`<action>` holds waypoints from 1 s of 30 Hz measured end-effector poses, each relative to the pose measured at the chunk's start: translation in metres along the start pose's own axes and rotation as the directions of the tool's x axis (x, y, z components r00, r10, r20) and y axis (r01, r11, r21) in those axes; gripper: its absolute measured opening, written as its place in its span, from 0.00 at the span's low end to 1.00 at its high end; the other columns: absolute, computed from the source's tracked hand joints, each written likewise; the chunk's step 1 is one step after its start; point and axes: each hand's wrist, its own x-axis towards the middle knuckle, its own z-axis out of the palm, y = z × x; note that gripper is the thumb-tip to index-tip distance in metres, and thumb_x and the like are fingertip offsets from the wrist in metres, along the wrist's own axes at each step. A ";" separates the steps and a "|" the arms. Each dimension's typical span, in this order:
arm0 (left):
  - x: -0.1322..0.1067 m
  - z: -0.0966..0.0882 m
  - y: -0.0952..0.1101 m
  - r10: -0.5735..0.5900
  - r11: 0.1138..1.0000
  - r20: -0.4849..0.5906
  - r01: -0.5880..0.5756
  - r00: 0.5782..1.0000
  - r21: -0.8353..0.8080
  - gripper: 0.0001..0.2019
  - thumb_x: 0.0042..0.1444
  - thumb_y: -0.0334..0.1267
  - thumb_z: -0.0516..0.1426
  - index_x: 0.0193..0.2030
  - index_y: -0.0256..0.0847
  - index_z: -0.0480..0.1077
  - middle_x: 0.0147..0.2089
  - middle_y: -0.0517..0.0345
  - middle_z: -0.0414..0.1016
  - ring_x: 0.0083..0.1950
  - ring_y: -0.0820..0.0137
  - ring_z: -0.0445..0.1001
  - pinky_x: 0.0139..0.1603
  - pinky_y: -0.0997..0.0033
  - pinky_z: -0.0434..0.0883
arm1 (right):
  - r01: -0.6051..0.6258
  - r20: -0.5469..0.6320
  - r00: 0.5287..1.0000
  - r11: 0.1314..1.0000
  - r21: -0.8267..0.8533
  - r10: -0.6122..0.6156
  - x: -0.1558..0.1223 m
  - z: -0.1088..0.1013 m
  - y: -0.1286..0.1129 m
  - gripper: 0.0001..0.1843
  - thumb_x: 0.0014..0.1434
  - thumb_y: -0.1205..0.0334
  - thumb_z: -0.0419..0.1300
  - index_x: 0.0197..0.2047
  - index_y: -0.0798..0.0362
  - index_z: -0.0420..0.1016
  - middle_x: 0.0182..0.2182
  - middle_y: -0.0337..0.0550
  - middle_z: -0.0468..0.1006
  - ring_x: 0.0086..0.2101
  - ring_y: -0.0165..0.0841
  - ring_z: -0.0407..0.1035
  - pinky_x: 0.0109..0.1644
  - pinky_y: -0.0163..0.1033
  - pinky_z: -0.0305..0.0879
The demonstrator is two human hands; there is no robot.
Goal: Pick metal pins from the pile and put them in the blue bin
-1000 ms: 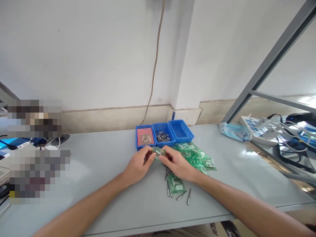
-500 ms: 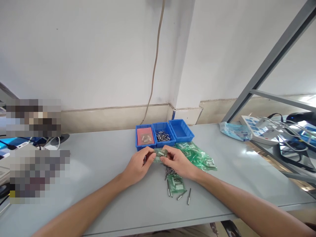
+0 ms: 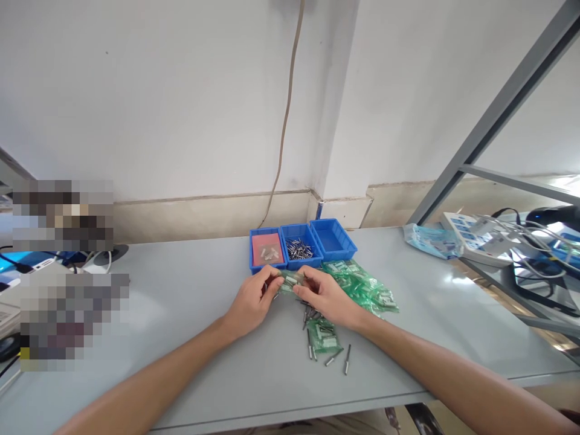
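Between my two hands is a small green plastic bag point(image 3: 290, 280) with metal pieces inside. My left hand point(image 3: 254, 299) pinches its left end, and my right hand point(image 3: 324, 294) grips the right end. Loose metal pins point(image 3: 310, 314) lie partly hidden under my right hand. Closer to me rests another small green bag point(image 3: 324, 336) of metal parts, with several pins beside it, one lying apart point(image 3: 347, 360). A heap of green bags point(image 3: 362, 287) sits right of my right hand.
Behind my hands stand three blue bins: the left bin point(image 3: 252, 251) has a pink sheet and small pieces, the middle bin point(image 3: 312, 261) metal pins, the right bin point(image 3: 333, 237) nothing visible. A blue plastic bag point(image 3: 432, 240) and cabled devices point(image 3: 480, 235) are at right.
The held bag has tilted and shifted slightly left between my fingers. Both hands keep nearly the same place, and the things on the table have not moved.
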 end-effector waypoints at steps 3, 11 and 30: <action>0.001 0.000 0.001 -0.009 1.000 0.014 0.010 1.000 -0.013 0.15 0.75 0.49 0.49 0.40 0.42 0.65 0.30 0.65 0.65 0.31 0.72 0.61 0.34 0.72 0.61 | 0.005 -0.002 1.000 1.000 -0.011 -0.005 0.000 0.000 0.002 0.15 0.68 0.51 0.60 0.34 0.50 0.63 0.27 0.31 0.54 0.28 0.29 0.50 0.32 0.37 0.49; 0.002 0.000 0.003 -0.021 0.996 0.046 0.025 0.999 -0.081 0.15 0.74 0.50 0.49 0.45 0.41 0.66 0.33 0.63 0.68 0.32 0.71 0.65 0.35 0.72 0.63 | -0.006 0.013 1.000 0.999 0.052 0.005 0.001 -0.002 0.003 0.17 0.67 0.52 0.61 0.32 0.49 0.59 0.25 0.30 0.51 0.26 0.29 0.47 0.29 0.36 0.47; -0.003 0.002 0.002 0.037 0.999 -0.068 -0.039 0.997 -0.030 0.12 0.76 0.42 0.47 0.59 0.43 0.65 0.42 0.57 0.73 0.36 0.70 0.69 0.41 0.69 0.68 | -0.012 -0.097 0.994 0.961 0.275 0.041 0.002 0.004 0.006 0.17 0.68 0.44 0.61 0.49 0.44 0.63 0.28 0.28 0.62 0.19 0.25 0.57 0.20 0.33 0.61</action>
